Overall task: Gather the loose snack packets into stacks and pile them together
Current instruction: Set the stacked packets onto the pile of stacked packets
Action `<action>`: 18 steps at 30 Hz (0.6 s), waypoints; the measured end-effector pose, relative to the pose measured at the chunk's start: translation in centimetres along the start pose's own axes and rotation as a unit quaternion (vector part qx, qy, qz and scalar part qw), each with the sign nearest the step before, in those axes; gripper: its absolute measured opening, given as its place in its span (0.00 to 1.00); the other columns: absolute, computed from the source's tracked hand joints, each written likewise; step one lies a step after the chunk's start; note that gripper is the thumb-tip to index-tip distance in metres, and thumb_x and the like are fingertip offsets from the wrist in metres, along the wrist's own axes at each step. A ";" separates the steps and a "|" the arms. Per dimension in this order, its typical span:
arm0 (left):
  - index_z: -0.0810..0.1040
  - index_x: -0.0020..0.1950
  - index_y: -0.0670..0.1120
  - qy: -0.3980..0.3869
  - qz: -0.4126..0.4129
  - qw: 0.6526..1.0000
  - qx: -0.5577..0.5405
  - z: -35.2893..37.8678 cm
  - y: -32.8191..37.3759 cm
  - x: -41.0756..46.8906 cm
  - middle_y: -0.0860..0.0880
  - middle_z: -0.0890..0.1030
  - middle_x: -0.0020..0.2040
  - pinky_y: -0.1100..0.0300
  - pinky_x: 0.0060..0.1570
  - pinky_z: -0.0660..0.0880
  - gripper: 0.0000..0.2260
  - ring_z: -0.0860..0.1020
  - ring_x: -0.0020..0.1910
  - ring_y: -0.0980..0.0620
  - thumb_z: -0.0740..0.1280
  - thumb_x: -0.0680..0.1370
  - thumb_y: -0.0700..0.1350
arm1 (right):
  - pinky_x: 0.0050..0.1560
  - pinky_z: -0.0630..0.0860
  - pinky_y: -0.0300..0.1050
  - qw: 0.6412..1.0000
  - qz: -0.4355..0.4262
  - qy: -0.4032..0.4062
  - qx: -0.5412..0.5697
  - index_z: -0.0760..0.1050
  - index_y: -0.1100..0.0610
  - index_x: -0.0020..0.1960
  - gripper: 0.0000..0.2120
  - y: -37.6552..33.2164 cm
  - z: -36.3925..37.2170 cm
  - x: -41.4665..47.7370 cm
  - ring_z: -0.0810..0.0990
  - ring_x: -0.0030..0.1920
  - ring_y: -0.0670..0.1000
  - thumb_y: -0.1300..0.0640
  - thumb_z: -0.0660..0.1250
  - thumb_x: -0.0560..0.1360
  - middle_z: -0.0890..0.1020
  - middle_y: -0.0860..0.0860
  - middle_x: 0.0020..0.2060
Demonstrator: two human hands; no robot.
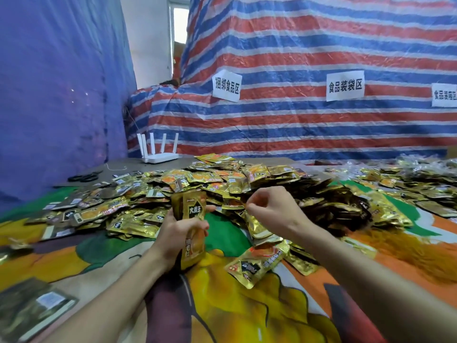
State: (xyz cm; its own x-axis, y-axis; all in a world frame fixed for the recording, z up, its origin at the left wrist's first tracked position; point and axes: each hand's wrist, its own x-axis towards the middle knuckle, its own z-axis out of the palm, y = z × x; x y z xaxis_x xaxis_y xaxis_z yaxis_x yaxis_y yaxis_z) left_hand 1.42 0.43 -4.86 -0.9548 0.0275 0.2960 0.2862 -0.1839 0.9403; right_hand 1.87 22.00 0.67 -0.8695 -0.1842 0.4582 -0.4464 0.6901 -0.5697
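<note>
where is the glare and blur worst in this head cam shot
Head view: glare glints off the gold foil of the loose packets; the window is blown out white; the wide lens bows the striped tarp; the packets in the lower left corner are smeared, while the stack in the left hand reads sharp.

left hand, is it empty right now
No, the left hand grips an upright stack of gold snack packets above the table.

The left hand [180,233] grips an upright stack of gold packets [194,214] over the worktop's [247,305] middle. Just beside it, the right hand [274,209] curls at the loose heap's [222,179] near edge; whether it pinches a packet is unclear. A white router [160,155] stands near the far-left corner.
</note>
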 end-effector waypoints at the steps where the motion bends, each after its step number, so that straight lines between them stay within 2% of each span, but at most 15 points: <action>1: 0.83 0.55 0.36 -0.002 -0.032 0.999 -0.027 -0.2 0.1 0.1 0.37 0.81 0.43 0.48 0.43 0.78 0.22 0.77 0.38 0.43 0.69 0.61 0.37 | 0.36 0.78 0.41 0.999 -0.004 -0.022 0.039 0.83 0.56 0.42 0.07 -0.8 1.7 0.7 0.81 0.37 0.48 0.58 0.68 0.77 0.84 0.48 0.37; 2: 0.82 0.55 0.33 -0.003 -0.065 0.997 -0.052 -0.3 0.0 0.3 0.36 0.79 0.44 0.44 0.46 0.78 0.23 0.77 0.39 0.42 0.70 0.60 0.35 | 0.37 0.77 0.42 0.997 -0.005 -0.035 0.074 0.83 0.56 0.42 0.07 -1.5 3.3 1.3 0.81 0.38 0.47 0.58 0.68 0.77 0.84 0.48 0.37; 3: 0.80 0.53 0.30 0.000 -0.090 0.994 -0.069 -0.5 -0.1 0.4 0.35 0.79 0.43 0.46 0.44 0.79 0.23 0.78 0.38 0.42 0.70 0.59 0.34 | 0.37 0.76 0.39 0.994 -0.007 -0.031 0.101 0.82 0.56 0.42 0.07 -1.8 4.8 1.7 0.80 0.37 0.44 0.58 0.69 0.77 0.84 0.46 0.37; 6: 0.79 0.46 0.30 0.035 -0.117 0.990 -0.074 -0.7 -0.4 0.7 0.36 0.79 0.37 0.57 0.30 0.78 0.18 0.80 0.29 0.44 0.71 0.59 0.37 | 0.37 0.69 0.30 0.989 -0.012 0.037 0.142 0.82 0.56 0.43 0.06 -1.4 8.3 2.6 0.77 0.37 0.36 0.57 0.70 0.78 0.81 0.42 0.37; 10: 0.82 0.40 0.34 0.041 -0.125 0.989 -0.062 -1.3 -0.6 1.5 0.37 0.81 0.35 0.57 0.30 0.78 0.11 0.80 0.28 0.45 0.71 0.60 0.37 | 0.43 0.71 0.35 0.986 -0.001 0.040 0.162 0.81 0.52 0.45 0.04 0.3 9.2 3.0 0.79 0.43 0.39 0.54 0.70 0.79 0.81 0.41 0.40; 13: 0.84 0.36 0.37 -0.011 -0.160 0.983 -0.090 -1.7 -0.6 1.6 0.39 0.82 0.37 0.58 0.32 0.79 0.06 0.81 0.30 0.46 0.70 0.62 0.38 | 0.46 0.74 0.41 0.985 0.004 0.001 0.172 0.82 0.49 0.44 0.05 1.1 9.0 2.5 0.79 0.46 0.43 0.52 0.71 0.79 0.82 0.44 0.42; 15: 0.84 0.40 0.36 -0.064 -0.191 0.972 -0.118 -1.9 -0.3 1.5 0.39 0.82 0.39 0.57 0.34 0.80 0.11 0.82 0.33 0.44 0.72 0.60 0.38 | 0.46 0.76 0.44 0.981 0.022 -0.026 0.192 0.82 0.50 0.44 0.05 1.2 8.8 2.4 0.80 0.47 0.46 0.51 0.71 0.79 0.83 0.46 0.44; 17: 0.82 0.46 0.36 -0.117 -0.209 0.959 -0.153 -2.2 -0.1 1.2 0.39 0.81 0.41 0.54 0.36 0.80 0.18 0.81 0.37 0.42 0.76 0.57 0.36 | 0.38 0.74 0.40 0.959 0.058 -0.076 0.266 0.82 0.53 0.43 0.07 1.2 8.4 2.4 0.78 0.41 0.45 0.54 0.70 0.79 0.83 0.45 0.39; 18: 0.82 0.47 0.36 -0.142 -0.212 0.951 -0.175 -2.4 0.1 1.1 0.39 0.80 0.42 0.53 0.37 0.80 0.20 0.80 0.39 0.42 0.78 0.56 0.37 | 0.32 0.71 0.38 0.933 0.074 -0.119 0.332 0.82 0.54 0.41 0.09 1.2 8.1 2.4 0.75 0.36 0.45 0.57 0.70 0.80 0.82 0.45 0.37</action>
State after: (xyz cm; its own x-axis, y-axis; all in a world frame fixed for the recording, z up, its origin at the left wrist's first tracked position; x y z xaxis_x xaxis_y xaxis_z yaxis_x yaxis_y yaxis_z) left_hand 0.21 -1.87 -4.81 -0.9038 0.4275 -0.0174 -0.2114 -0.4107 0.8869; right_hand -2.47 16.67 -4.44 -0.9188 -0.3257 0.2229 -0.2826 0.1487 -0.9476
